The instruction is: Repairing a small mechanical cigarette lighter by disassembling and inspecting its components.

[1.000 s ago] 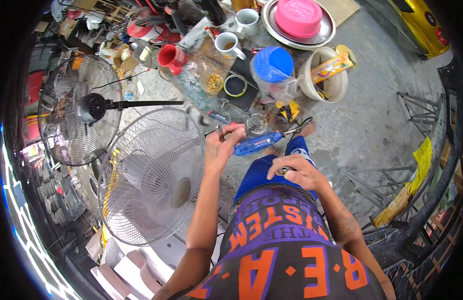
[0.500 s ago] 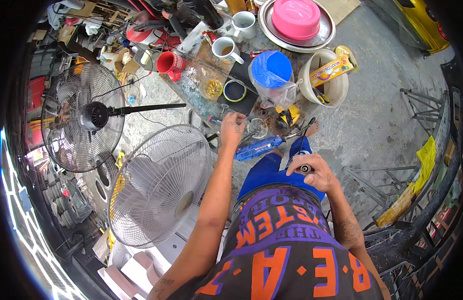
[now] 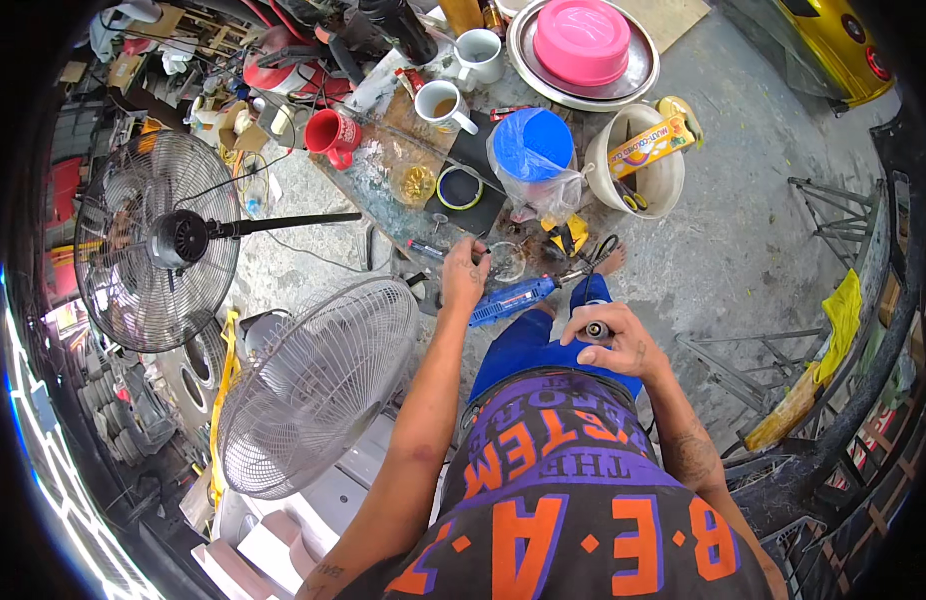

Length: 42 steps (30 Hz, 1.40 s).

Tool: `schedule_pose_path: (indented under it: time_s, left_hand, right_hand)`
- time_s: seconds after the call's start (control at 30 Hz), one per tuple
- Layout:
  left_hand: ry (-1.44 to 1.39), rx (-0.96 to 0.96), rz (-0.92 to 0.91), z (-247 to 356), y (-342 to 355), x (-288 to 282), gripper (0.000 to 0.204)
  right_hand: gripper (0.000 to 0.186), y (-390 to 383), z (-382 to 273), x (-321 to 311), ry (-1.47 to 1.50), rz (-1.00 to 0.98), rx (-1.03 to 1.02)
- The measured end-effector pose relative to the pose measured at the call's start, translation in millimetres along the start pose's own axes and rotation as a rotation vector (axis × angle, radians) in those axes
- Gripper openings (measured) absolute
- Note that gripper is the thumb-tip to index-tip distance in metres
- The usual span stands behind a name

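Observation:
My left hand (image 3: 465, 273) reaches over the near edge of the low work table (image 3: 373, 180). Its fingers are pinched together at a small dark thing I cannot make out, beside a clear round piece (image 3: 507, 261) and a slim red-tipped pen-like tool (image 3: 425, 249). Close in front of my body, my right hand (image 3: 623, 342) is wrapped round a dark cylindrical rotary tool handpiece (image 3: 597, 330), whose round end points up. A blue rotary tool body (image 3: 513, 300) lies just right of my left hand. From it a black flexible shaft (image 3: 605, 250) loops toward my right hand.
Mugs (image 3: 441, 105), a yellow-rimmed tape roll (image 3: 460, 187), a plastic-wrapped blue container (image 3: 533, 145) and a pink basin (image 3: 581, 42) crowd the table. A white bucket (image 3: 667, 190) holds scissors and a box. Two fans (image 3: 313, 390) stand left; metal frames (image 3: 753, 355) lie right.
My left hand has drawn slightly nearer to me, its fingers still pinched. The right hand keeps its hold on the handpiece, its thumb a little changed. The whole view has shifted slightly.

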<state>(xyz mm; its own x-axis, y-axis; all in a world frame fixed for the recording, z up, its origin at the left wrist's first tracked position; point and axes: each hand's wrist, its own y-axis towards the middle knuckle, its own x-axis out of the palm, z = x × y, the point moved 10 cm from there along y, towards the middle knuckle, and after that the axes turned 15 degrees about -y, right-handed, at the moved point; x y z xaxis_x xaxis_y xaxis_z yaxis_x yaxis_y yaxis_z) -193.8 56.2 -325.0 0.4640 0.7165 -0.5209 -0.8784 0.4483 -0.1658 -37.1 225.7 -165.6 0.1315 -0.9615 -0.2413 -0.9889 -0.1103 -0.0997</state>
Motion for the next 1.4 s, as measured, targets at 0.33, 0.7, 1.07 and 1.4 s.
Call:
schedule_pose_path:
  time_s: [0.33, 0.7, 1.07, 1.4]
  left_hand:
    - [0.123, 0.200, -0.018, 32, 31, 43, 0.019]
    - [-0.513, 0.024, 0.089, 163, -36, -40, 0.021]
    - [-0.999, -0.106, -0.223, 208, -96, -37, 0.019]
    - [-0.970, -0.045, -0.251, 208, -100, -38, 0.019]
  right_hand:
    - [0.033, 0, -4, 10, -0.008, -0.045, 0.037]
    - [0.049, 4, -16, 6, 0.053, -0.040, -0.015]
    - [0.040, 13, -25, 20, 0.030, -0.058, -0.036]
    - [0.037, 13, -18, 25, 0.059, -0.036, -0.034]
